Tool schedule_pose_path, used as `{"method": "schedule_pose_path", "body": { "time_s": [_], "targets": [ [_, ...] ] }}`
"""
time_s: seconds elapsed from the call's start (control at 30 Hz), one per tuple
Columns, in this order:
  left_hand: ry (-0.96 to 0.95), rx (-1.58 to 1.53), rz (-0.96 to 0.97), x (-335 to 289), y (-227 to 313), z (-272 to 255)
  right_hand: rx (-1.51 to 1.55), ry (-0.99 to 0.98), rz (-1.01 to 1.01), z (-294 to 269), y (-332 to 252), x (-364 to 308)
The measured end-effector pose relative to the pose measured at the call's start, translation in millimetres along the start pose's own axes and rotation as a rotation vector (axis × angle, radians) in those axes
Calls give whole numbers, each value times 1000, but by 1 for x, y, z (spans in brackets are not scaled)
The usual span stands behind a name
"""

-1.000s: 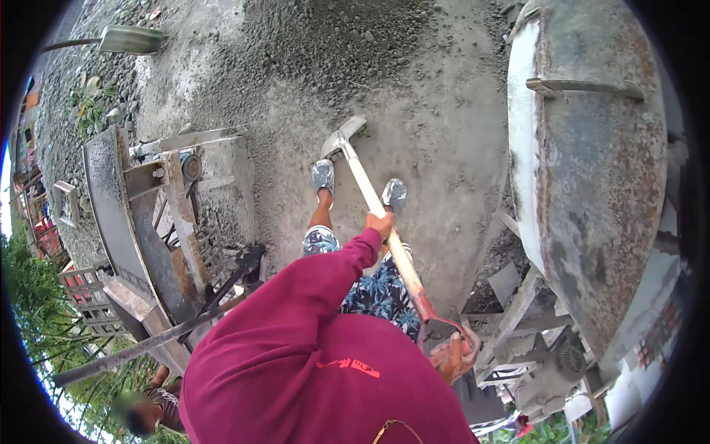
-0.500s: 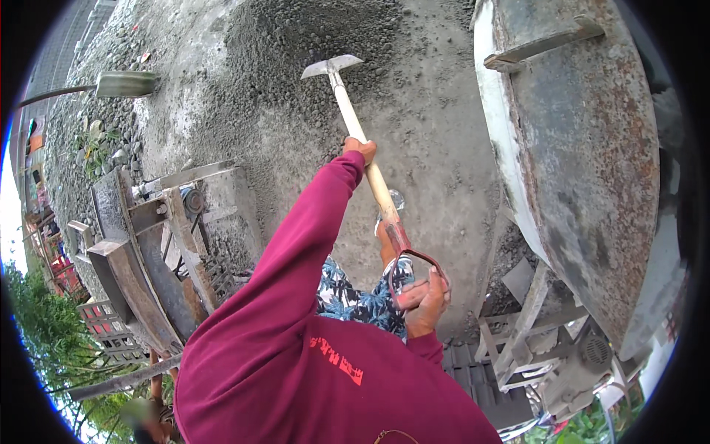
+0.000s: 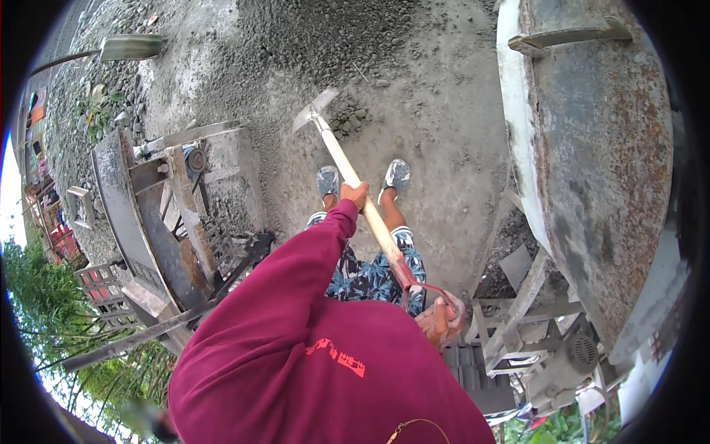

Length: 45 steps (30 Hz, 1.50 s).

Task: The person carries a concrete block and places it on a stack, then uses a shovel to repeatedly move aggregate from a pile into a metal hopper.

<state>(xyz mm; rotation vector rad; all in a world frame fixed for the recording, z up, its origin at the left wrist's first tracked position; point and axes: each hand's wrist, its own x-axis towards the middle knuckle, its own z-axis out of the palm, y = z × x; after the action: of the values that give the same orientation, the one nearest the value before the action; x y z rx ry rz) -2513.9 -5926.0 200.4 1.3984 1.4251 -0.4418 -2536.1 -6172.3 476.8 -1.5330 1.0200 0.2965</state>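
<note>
The person is holding a long shovel (image 3: 376, 223) in front of the body, over the gray ground (image 3: 451, 214). The shovel is slanting: its long stick is running from the red handle (image 3: 404, 274), near the person's right side, out to the front and a little to the left. The flat metal blade (image 3: 310, 112) is pointing away from the person, and its wide edge is going across the stick. I cannot tell if the blade is touching the ground.

The left hand (image 3: 355, 194) is gripping the pale stick around its middle, with the fingers wrapping around it. The right hand (image 3: 444, 320) is holding on to the red handle at the near end.

A small heap of stones (image 3: 350, 120) is sitting just beside the blade. The two shoes (image 3: 397, 175) are standing apart, one on each side of the stick.
</note>
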Motion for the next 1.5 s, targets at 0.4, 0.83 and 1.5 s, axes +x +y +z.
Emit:
{"method": "schedule_pose_path", "body": {
  "time_s": [0.4, 0.83, 1.5],
  "targets": [
    [-100, 61, 9, -116, -46, 38, -262, 101, -83, -72, -4, -83],
    [-217, 421, 181, 20, -19, 26, -53, 22, 75, 20, 106, -135],
    [-189, 214, 49, -43, -192, -108, -488, -79, -587, -54, 232, -261]
  ]
}}
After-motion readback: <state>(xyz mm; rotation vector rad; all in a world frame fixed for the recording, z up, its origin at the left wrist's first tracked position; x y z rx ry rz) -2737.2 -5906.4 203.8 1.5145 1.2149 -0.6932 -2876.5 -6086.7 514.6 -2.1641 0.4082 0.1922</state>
